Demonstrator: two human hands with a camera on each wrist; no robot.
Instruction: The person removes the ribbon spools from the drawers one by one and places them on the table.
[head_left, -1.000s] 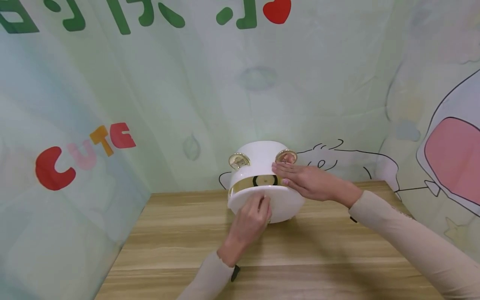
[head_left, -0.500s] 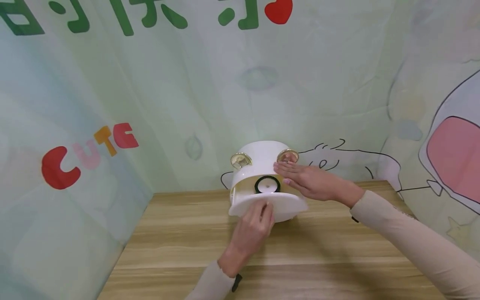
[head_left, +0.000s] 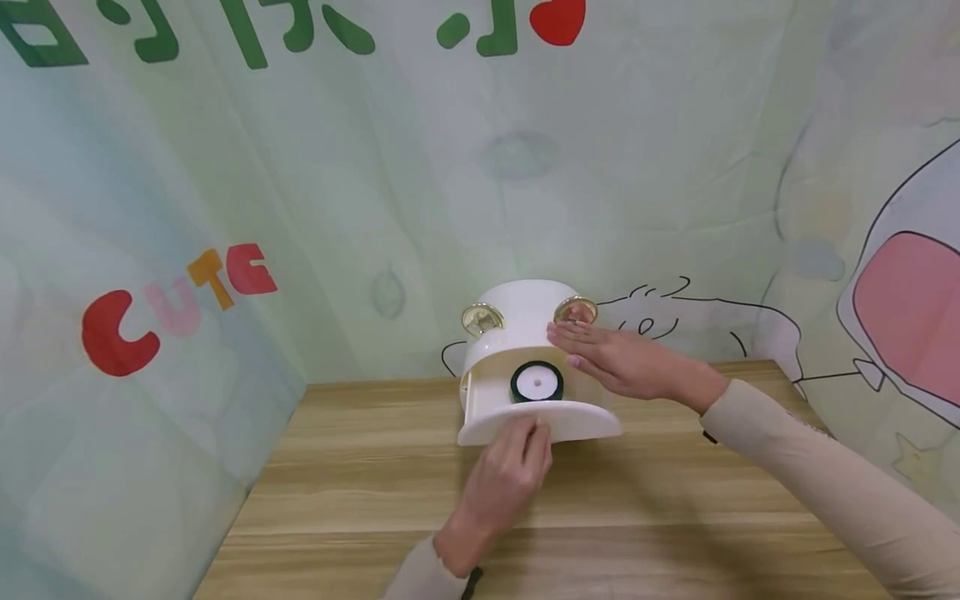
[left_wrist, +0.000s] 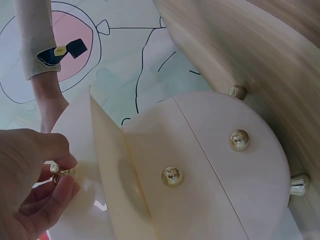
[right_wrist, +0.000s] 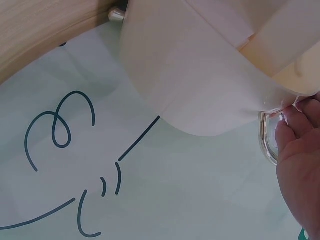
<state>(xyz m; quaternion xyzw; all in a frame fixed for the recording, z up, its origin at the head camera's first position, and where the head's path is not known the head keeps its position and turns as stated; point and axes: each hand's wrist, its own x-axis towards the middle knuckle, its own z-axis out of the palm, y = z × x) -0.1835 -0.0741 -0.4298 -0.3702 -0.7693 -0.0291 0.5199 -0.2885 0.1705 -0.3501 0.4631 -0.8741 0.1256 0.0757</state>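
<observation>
A white rounded box [head_left: 521,317] with two gold ear-shaped rings [head_left: 482,319] on top stands at the back of the table. Its front flap [head_left: 581,422] is tipped down toward me, baring the inside. My left hand [head_left: 504,477] pinches the flap's small gold knob [left_wrist: 55,170] between thumb and fingers. Straight fingers of my right hand [head_left: 626,360] rest on the box's upper right, beside the right ear. In the opening shows a round white disc [head_left: 537,382] with a dark green rim. Lower on the front, the left wrist view shows two more gold knobs [left_wrist: 172,176].
The box stands on a wood-grain table [head_left: 360,483], close to a printed cloth backdrop [head_left: 420,208] behind it and at both sides. Short gold feet [left_wrist: 300,184] hold the box up. A dark strap [left_wrist: 62,52] circles the right sleeve.
The flap has swung down and toward me, with my left hand moving slightly lower on its knob. More of the box's inside and the disc now shows. My right hand keeps its place.
</observation>
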